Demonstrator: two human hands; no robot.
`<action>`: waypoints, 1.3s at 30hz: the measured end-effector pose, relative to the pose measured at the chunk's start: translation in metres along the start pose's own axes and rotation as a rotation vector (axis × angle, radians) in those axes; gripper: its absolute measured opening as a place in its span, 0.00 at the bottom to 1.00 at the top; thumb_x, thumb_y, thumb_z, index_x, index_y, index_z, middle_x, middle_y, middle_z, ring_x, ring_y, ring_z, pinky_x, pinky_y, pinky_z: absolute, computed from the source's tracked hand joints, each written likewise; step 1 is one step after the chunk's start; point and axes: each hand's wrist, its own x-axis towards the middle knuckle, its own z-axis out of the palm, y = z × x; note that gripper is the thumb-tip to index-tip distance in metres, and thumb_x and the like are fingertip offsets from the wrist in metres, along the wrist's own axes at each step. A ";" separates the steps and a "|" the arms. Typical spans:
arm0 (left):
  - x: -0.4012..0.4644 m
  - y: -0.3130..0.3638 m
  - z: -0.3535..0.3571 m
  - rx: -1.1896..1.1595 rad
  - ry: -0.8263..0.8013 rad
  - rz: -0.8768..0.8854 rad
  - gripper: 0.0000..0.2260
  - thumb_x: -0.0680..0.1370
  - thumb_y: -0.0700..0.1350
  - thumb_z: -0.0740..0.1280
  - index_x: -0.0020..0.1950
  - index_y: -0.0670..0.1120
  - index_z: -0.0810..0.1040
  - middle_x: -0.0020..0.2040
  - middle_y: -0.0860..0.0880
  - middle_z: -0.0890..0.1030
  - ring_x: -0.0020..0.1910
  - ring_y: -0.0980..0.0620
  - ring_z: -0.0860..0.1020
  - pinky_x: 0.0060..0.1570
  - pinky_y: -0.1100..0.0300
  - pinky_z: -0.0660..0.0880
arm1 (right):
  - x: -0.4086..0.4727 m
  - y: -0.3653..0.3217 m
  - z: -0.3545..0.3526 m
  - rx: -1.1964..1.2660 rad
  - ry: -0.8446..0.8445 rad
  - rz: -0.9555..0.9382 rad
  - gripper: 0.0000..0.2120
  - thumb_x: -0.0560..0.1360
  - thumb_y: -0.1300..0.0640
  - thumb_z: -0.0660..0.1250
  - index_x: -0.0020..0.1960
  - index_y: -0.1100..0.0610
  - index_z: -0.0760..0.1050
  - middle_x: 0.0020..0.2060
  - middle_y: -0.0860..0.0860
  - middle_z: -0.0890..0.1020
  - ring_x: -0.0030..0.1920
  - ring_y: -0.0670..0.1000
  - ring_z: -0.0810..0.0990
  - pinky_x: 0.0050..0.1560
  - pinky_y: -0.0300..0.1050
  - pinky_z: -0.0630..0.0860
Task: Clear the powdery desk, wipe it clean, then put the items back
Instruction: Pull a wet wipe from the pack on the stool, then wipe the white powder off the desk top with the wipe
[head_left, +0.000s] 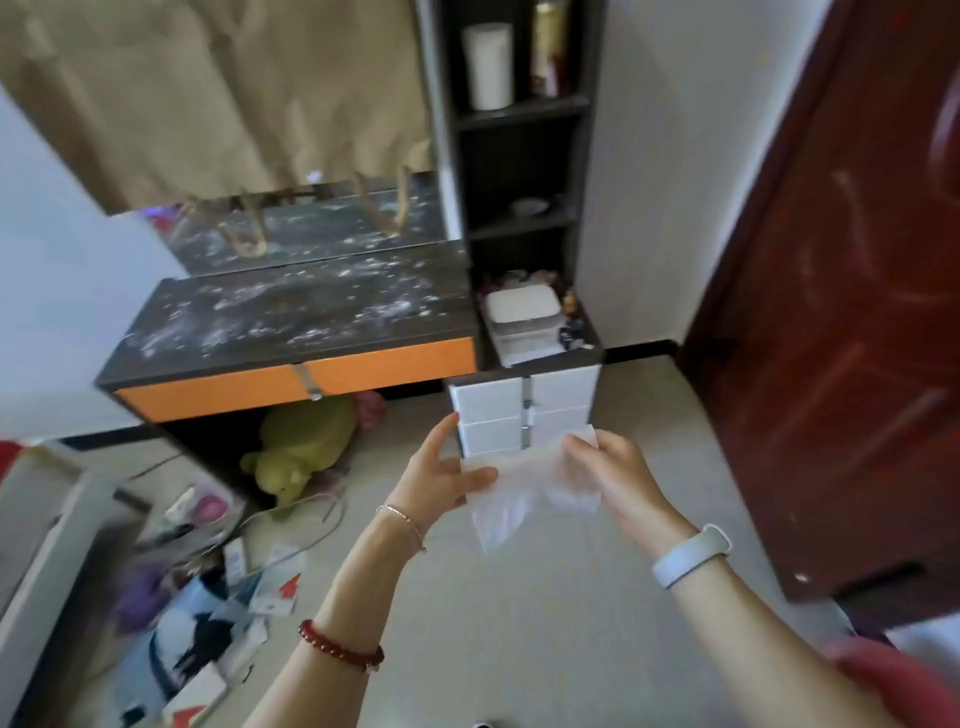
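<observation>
The dark desk top (291, 317) is bare of items and streaked with white powder. It has an orange drawer front below. In front of the desk and lower, over the floor, both hands hold a thin white wipe (530, 493) stretched between them. My left hand (441, 478) pinches its left edge. My right hand (613, 473) pinches its upper right corner. The wipe's lower part hangs loose. Several small items (234, 571) lie scattered on the floor at the lower left.
A mirror (311, 228) stands behind the desk under a tan cloth. A black shelf tower (519, 156) with a white box (522, 309) and white drawers (524, 410) adjoins the desk's right. A green plush toy (301, 447) lies under the desk. A red-brown door (841, 312) stands at right.
</observation>
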 end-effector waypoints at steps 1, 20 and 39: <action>0.000 -0.001 -0.022 0.103 0.028 0.048 0.30 0.71 0.33 0.70 0.69 0.49 0.64 0.40 0.46 0.79 0.37 0.58 0.78 0.42 0.64 0.78 | 0.004 -0.006 0.021 -0.031 -0.049 0.004 0.04 0.74 0.61 0.66 0.45 0.62 0.75 0.40 0.55 0.76 0.41 0.52 0.75 0.38 0.41 0.70; 0.201 0.022 -0.202 0.351 0.496 0.106 0.11 0.77 0.48 0.61 0.43 0.41 0.73 0.36 0.49 0.71 0.37 0.49 0.68 0.34 0.59 0.64 | 0.220 -0.072 0.212 -0.331 -0.391 -0.193 0.15 0.74 0.57 0.64 0.32 0.53 0.62 0.32 0.47 0.65 0.34 0.47 0.63 0.32 0.40 0.60; 0.403 0.068 -0.230 -0.282 -0.083 -0.220 0.12 0.78 0.52 0.57 0.50 0.49 0.78 0.53 0.51 0.78 0.47 0.53 0.79 0.41 0.58 0.80 | 0.379 -0.081 0.285 0.330 -0.045 0.393 0.07 0.79 0.64 0.56 0.53 0.61 0.71 0.44 0.59 0.77 0.44 0.58 0.76 0.47 0.53 0.73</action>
